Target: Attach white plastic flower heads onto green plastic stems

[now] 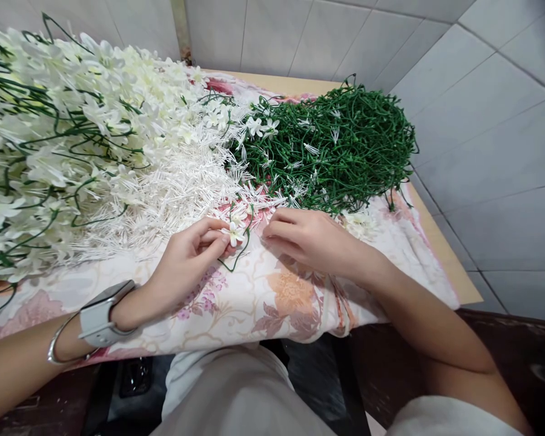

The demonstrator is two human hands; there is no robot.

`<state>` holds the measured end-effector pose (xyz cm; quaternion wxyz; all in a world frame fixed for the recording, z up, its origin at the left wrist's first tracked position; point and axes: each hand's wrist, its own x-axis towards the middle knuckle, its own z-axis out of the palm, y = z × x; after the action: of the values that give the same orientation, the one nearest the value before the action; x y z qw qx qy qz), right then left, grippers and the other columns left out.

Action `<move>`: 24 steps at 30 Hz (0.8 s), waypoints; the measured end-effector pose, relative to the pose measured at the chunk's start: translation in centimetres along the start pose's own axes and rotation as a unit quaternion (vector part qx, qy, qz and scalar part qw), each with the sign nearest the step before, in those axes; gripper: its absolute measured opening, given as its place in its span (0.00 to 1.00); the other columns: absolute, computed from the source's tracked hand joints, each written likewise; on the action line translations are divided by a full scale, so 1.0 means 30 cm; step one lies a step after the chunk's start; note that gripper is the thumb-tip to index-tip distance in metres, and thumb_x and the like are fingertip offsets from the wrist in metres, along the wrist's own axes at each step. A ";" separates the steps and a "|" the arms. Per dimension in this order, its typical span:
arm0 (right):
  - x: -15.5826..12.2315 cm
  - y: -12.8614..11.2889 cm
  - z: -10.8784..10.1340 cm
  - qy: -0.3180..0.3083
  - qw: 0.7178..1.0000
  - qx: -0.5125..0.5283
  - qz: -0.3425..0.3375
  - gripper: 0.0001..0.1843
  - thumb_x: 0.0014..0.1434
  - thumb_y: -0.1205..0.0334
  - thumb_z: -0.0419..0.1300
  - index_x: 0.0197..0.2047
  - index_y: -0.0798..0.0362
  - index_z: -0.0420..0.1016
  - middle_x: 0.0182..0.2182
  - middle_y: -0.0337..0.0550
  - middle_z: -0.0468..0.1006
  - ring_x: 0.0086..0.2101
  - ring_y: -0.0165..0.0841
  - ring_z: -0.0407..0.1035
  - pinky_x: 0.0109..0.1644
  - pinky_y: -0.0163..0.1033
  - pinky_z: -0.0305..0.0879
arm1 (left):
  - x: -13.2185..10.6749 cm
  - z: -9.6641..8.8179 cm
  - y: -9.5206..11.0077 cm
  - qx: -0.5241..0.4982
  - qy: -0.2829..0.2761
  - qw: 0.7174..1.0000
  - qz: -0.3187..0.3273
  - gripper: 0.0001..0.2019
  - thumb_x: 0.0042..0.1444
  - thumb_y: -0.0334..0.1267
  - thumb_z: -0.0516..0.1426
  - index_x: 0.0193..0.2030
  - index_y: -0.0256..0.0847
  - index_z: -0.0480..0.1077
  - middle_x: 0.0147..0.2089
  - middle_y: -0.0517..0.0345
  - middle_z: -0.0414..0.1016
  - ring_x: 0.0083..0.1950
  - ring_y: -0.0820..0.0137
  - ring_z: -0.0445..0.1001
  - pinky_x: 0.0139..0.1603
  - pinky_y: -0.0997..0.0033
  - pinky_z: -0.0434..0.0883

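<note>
Between the thumb and fingers of my left hand (195,251) is a small white artificial flower (234,234) on a thin green stem that loops to its right. My right hand (300,236) is just to the right of it, fingers curled and bunched together; whatever lies in them, if anything, is hidden. Behind my hands lies a pile of white plastic flower pieces (177,181). A tangled heap of green plastic stems (345,145) sits behind my right hand, with a few white pieces scattered over it.
Many white artificial flowers with green stems (95,115) are heaped at the left. A floral cloth (249,297) covers the table, whose light wooden edge (449,266) shows at the right. Tiled walls (490,145) stand behind and to the right. A few petals (361,223) lie near my right forearm.
</note>
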<state>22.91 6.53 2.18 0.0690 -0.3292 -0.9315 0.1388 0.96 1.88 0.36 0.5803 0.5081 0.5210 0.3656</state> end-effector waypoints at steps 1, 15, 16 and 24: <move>0.000 -0.002 -0.001 0.025 0.999 0.022 -0.004 0.08 0.63 0.67 0.51 0.37 0.56 0.71 0.31 0.43 0.72 0.29 0.26 0.64 0.32 0.31 0.54 | 0.000 -0.001 -0.001 0.001 -0.003 1.000 0.003 0.08 0.57 0.41 0.57 0.39 0.39 0.67 0.29 0.64 0.75 0.34 0.77 0.72 0.36 0.81 0.66; 0.017 -0.071 0.054 0.178 0.935 0.301 -0.065 0.04 0.60 0.68 0.57 0.37 0.57 0.73 0.31 0.43 0.77 0.33 0.28 0.70 0.37 0.34 0.65 | -0.006 -0.010 -0.016 0.076 -0.048 0.995 0.041 0.08 0.60 0.41 0.54 0.42 0.41 0.67 0.30 0.63 0.73 0.32 0.76 0.69 0.33 0.77 0.63; 0.019 -0.073 0.058 0.183 0.938 0.286 -0.065 0.04 0.61 0.68 0.56 0.38 0.58 0.73 0.31 0.44 0.77 0.32 0.28 0.70 0.37 0.34 0.65 | -0.006 -0.010 -0.017 0.079 -0.053 0.995 0.040 0.08 0.60 0.41 0.54 0.42 0.41 0.67 0.30 0.63 0.73 0.32 0.76 0.69 0.33 0.77 0.63; 0.024 -0.064 0.099 0.223 0.963 0.102 -0.114 0.06 0.61 0.70 0.52 0.37 0.58 0.70 0.30 0.45 0.74 0.31 0.29 0.67 0.33 0.33 0.65 | -0.003 -0.009 -0.025 0.085 -0.076 0.992 0.050 0.07 0.60 0.40 0.53 0.42 0.41 0.68 0.33 0.62 0.74 0.36 0.74 0.72 0.37 0.75 0.65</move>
<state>20.55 4.92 -0.05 0.3234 -0.2346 -0.9048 0.1471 0.59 1.69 -0.34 0.5542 0.6071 0.4784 0.3088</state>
